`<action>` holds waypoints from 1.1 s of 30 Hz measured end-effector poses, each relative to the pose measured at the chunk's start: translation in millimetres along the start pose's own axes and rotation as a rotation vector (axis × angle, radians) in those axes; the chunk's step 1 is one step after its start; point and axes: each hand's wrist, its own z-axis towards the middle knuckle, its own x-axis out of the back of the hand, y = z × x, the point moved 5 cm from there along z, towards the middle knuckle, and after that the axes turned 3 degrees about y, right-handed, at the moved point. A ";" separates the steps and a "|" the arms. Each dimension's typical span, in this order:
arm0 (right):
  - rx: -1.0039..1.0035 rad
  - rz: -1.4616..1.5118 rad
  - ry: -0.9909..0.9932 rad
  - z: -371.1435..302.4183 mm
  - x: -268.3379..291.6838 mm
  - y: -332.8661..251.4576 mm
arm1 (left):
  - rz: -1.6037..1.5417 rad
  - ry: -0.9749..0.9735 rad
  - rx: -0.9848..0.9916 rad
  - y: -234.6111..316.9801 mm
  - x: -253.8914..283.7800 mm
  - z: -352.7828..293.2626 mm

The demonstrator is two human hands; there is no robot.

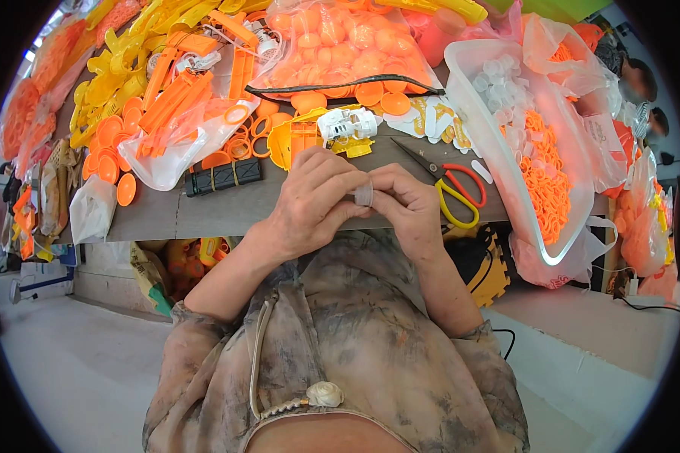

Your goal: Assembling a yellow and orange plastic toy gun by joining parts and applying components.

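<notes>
Between my two hands, near the table's front edge, is a small translucent ribbed plastic piece (363, 194), cap-like in shape. My left hand (310, 198) pinches it from one side, and the fingers of my right hand (411, 208) are closed on its other side. Part of the piece is hidden by my fingertips. Just beyond my hands lies a white plastic mechanism (347, 124) on yellow and orange parts (304, 137). To the right of my right hand rest scissors (453, 185) with one red and one yellow handle, blades apart.
A translucent tray (472, 68) at the right holds clear caps (499, 83) and orange rings (548, 189). A bag of orange balls (340, 45) fills the back. Orange discs (107, 147), yellow parts (113, 83) and a black banded block (224, 177) lie to the left.
</notes>
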 end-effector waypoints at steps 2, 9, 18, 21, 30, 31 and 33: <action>-0.009 0.000 0.012 -1.2 1.6 5.8 | 0.094 0.007 -0.096 5.2 -2.6 0.6; 0.244 -0.384 0.108 -1.6 8.3 -5.0 | 0.132 -0.066 -0.133 -5.5 -7.3 10.8; -0.030 -0.198 0.140 5.2 51.0 18.0 | 0.120 -0.112 -0.010 -48.3 -0.5 29.0; -0.077 0.340 0.150 21.3 62.8 18.0 | -0.084 -0.100 0.210 -59.3 1.5 25.6; -0.222 -0.003 -0.015 53.6 6.4 18.0 | -0.180 -0.135 0.331 -61.8 8.6 23.5; -0.207 -0.027 0.024 52.8 6.4 15.0 | -0.179 -0.135 0.331 -59.0 9.8 23.5; -0.196 -0.052 0.066 49.6 6.2 16.7 | -0.148 -0.119 0.340 -52.5 11.2 23.1</action>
